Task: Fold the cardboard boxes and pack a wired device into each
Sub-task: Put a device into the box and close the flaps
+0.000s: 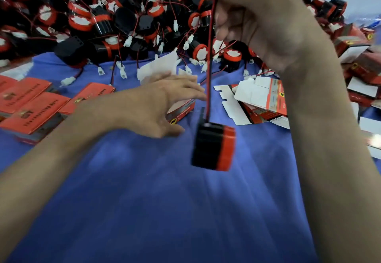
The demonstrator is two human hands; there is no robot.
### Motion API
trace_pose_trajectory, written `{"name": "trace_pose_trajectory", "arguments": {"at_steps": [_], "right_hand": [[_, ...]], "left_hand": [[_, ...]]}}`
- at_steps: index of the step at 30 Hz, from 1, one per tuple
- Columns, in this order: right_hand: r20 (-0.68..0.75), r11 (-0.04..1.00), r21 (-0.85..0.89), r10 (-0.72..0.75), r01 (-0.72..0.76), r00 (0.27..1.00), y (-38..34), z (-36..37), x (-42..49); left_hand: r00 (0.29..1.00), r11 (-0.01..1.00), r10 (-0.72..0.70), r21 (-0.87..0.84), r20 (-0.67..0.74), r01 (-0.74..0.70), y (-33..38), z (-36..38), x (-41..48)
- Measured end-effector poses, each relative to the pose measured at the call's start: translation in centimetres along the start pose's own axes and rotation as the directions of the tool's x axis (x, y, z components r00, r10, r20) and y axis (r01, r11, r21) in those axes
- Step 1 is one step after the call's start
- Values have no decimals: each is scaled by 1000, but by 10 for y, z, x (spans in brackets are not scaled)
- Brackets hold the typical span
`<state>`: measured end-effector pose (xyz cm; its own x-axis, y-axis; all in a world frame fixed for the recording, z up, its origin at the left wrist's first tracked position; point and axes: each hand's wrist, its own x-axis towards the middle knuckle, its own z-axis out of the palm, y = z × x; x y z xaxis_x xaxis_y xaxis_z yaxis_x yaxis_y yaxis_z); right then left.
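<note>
On the bench (144,201), a big pile of wired devices (103,15) lies at the back, folded boxes (31,106) sit on the left, flat boxes (257,106) lie on the right, and one box (181,108) stands in the middle, just behind a hanging device (213,147).

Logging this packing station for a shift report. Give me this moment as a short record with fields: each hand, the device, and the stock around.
right hand: raised, pinches the wire
wired device: black with a red band, dangles from the wire above the blue cloth
left hand: fingers spread over a folded box; contact too blurred to tell
packing state: device not yet in the box
stock: pile of devices at the back; flat box blanks at right; closed boxes at left
</note>
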<state>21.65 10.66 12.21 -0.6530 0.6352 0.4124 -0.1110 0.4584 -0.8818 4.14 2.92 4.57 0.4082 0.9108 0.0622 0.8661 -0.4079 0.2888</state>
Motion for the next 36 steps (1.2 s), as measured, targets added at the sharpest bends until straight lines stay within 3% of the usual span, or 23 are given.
{"name": "trace_pose_trajectory", "arguments": {"at_steps": [1,3,6,11,13,17,21,25,28,31,36], "right_hand": [[-8,1000,2,1,-1,1000,2,2,1],[-60,999,33,6,-4,998,4,5,4],[-167,991,131,54,-32,984,11,4,10],[-234,921,335,283,-196,930,44,17,-5],[-245,901,368,332,-229,911,65,26,-25],[-192,968,43,249,-245,949,98,40,-75],[-149,965,-230,93,-126,984,105,51,-93],[-102,958,-279,36,-63,994,101,53,-97],[47,956,-292,45,-30,998,98,58,-103],[110,934,-358,32,10,993,99,67,-103],[0,962,-272,-24,23,1000,96,67,-103]], "left_hand": [[997,974,54,-221,52,-41,5,-9,-4],[984,799,133,-600,118,-36,12,-20,-10],[996,619,57,-785,70,20,12,-22,-11],[997,528,-82,-848,2,45,17,20,-14],[974,455,-192,-890,-121,-21,26,45,-18],[784,503,-481,-856,-393,-120,34,78,-21],[668,540,-542,-820,-509,-187,36,86,-20],[562,552,-617,-812,-551,-190,30,89,-20],[492,589,-642,-789,-588,-175,27,88,-20],[504,536,-654,-816,-565,-219,28,88,-20],[611,423,-571,-834,-549,-353,33,88,-22]]}}
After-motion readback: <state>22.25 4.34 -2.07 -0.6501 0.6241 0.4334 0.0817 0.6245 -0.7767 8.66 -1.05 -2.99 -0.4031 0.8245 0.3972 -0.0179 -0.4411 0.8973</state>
